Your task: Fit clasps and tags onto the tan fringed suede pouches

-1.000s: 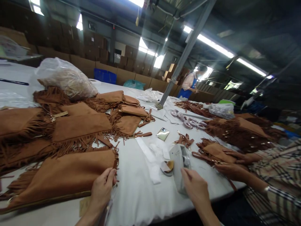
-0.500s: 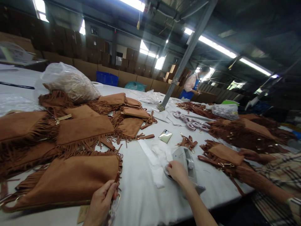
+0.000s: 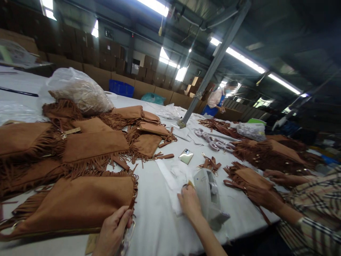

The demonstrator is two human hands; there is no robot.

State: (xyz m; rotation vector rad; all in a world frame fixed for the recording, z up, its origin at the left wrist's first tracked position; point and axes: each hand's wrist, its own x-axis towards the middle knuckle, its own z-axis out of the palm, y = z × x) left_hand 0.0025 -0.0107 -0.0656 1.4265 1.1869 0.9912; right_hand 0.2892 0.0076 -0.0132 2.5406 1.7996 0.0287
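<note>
A brown suede-look bag (image 3: 87,199) with fringe lies flat at the front left. My left hand (image 3: 114,227) pinches its right-hand end near the zipper, and a metal clasp in clear wrap hangs below the fingers. My right hand (image 3: 190,204) is closed around what looks like a roll of tape (image 3: 190,184); only its edge and a yellowish core show past the fingers. Just right of that hand stands a grey tape dispenser (image 3: 206,195). A paper tag (image 3: 91,242) shows under the bag's lower edge.
More fringed bags (image 3: 94,145) cover the left side, with a plastic-wrapped bundle (image 3: 80,89) behind. A phone (image 3: 185,156), brown straps (image 3: 209,164) and a metal post (image 3: 213,64) stand or lie mid-table. At right a co-worker's hands (image 3: 262,195) handle another bag (image 3: 253,177).
My right hand has moved left, away from the dispenser, with the roll. My left hand keeps its grip on the bag. The co-worker's hands have shifted left a little.
</note>
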